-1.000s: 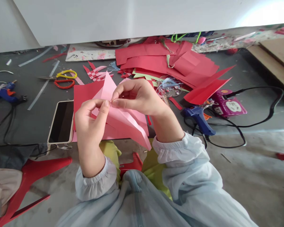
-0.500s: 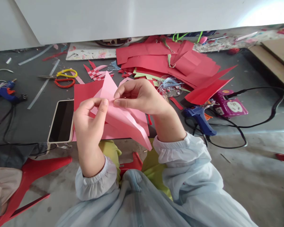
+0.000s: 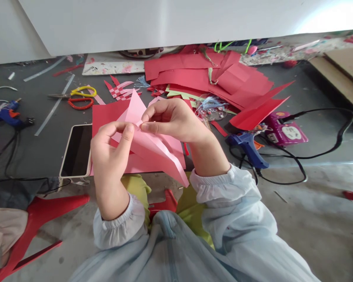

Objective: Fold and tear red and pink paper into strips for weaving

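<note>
Both my hands hold a folded pink paper (image 3: 153,150) in the air over the near edge of a dark grey table (image 3: 38,145). My left hand (image 3: 111,156) pinches the paper's left side between thumb and fingers. My right hand (image 3: 173,119) pinches a fold near the top, thumb against forefinger, close to the left thumb. The paper's pointed tips stick up behind my fingers and down towards my lap. A red sheet (image 3: 106,113) lies flat on the table beneath it.
A phone (image 3: 76,150) lies left of my hands. Scissors with yellow and red handles (image 3: 79,98) lie farther back, a pile of red paper (image 3: 211,76) is at the rear. Blue glue guns (image 3: 248,147) (image 3: 6,113) with black cables flank me. A red stool (image 3: 44,211) stands lower left.
My hands have barely shifted. The left thumb has slipped a little away from the right fingertips along the fold.
</note>
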Motion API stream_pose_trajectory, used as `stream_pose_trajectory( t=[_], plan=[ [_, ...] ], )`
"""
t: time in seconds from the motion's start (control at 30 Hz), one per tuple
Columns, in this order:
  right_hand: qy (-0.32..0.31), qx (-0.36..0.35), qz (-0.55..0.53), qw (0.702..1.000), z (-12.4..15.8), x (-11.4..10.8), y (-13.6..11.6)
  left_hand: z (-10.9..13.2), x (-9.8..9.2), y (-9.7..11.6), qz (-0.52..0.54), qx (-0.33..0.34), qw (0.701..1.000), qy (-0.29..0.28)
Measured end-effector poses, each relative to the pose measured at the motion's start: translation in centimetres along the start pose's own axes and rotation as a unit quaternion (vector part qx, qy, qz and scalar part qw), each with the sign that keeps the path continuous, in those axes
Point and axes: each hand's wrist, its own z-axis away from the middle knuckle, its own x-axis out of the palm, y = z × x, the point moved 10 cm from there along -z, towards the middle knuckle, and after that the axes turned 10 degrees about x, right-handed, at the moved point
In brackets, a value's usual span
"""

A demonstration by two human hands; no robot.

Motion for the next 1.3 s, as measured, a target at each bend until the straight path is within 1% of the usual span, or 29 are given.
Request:
stream_pose_trajectory(
  t=[0.13,0.27,0.4,0.5,0.6,0.67,0.87,1.17,1.3],
  plan=[
    [-0.01,0.021,0.018,1.0,0.2,0.0,-0.2,0.2,0.2,-0.3,0.005,-0.012,0.999,-0.044],
    [-0.019,0.075,0.047,0.996,0.6,0.1,-0.2,0.2,0.0,-0.2,0.004,-0.008,0.998,-0.063],
    [-0.044,0.11,0.077,0.99,1.1,0.6,-0.6,-0.1,0.1,0.8,-0.012,0.018,0.996,-0.082],
    [-0.062,0.119,0.078,0.988,1.4,0.9,-0.8,-0.2,0.6,1.8,-0.02,0.041,0.993,-0.111],
    [-0.076,0.126,0.082,0.986,1.5,1.2,-0.7,-0.2,0.9,2.1,-0.026,0.042,0.99,-0.133],
    [-0.074,0.125,0.08,0.986,1.5,1.2,-0.7,-0.2,0.9,2.0,-0.029,0.036,0.991,-0.129],
    [-0.05,0.124,0.056,0.99,1.4,1.0,-0.6,0.0,0.4,1.4,-0.021,0.022,0.995,-0.091],
    [-0.022,0.145,0.031,0.989,1.3,0.7,0.1,0.0,0.1,1.3,-0.014,0.016,0.997,-0.079],
    [-0.032,0.155,0.062,0.986,1.4,0.7,0.0,0.0,0.0,1.0,-0.019,0.011,0.996,-0.081]
  ],
)
